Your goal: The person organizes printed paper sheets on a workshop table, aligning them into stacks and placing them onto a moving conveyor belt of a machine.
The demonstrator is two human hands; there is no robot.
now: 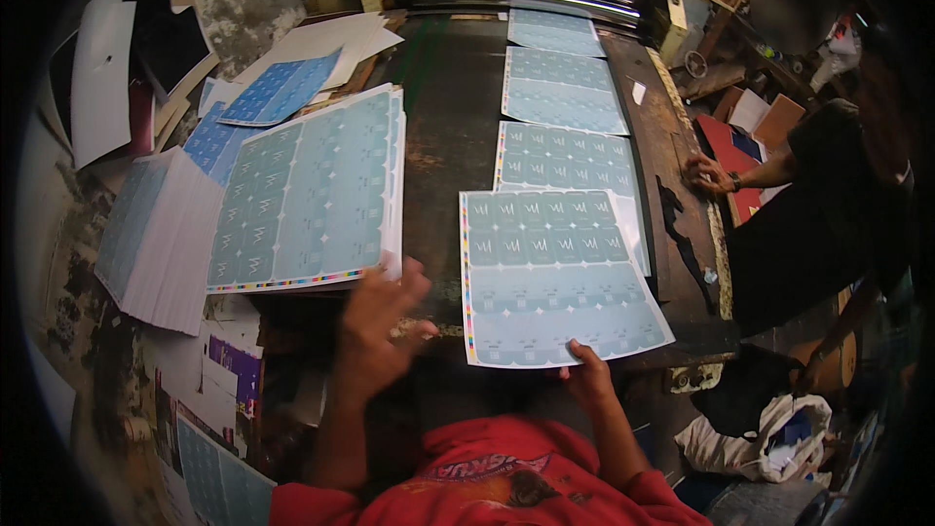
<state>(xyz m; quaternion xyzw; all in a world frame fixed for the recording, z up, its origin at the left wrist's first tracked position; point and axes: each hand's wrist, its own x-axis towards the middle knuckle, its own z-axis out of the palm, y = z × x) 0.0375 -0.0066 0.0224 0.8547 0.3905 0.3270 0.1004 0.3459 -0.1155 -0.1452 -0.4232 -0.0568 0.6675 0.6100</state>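
My right hand (589, 375) pinches the near edge of a printed sheet (560, 278), thumb on top. The sheet is pale blue-green, with rows of repeated rounded panels and a colour strip down its left side. It hangs over the near end of a dark feed table (438, 156). My left hand (382, 326), blurred, has its fingers apart beside the near right corner of a stack of similar sheets (302, 200). Further printed sheets (565, 93) lie in a line on the table, leading up to shiny metal rollers (526, 0).
A second sheet pile (161, 234) leans at the left, beside blue printed sheets (282, 88). Another person's hand (711, 173) rests at the table's right edge near a red folder (730, 161). A black strip (682, 234) lies on that side. A whitish cloth bag (779, 438) sits lower right.
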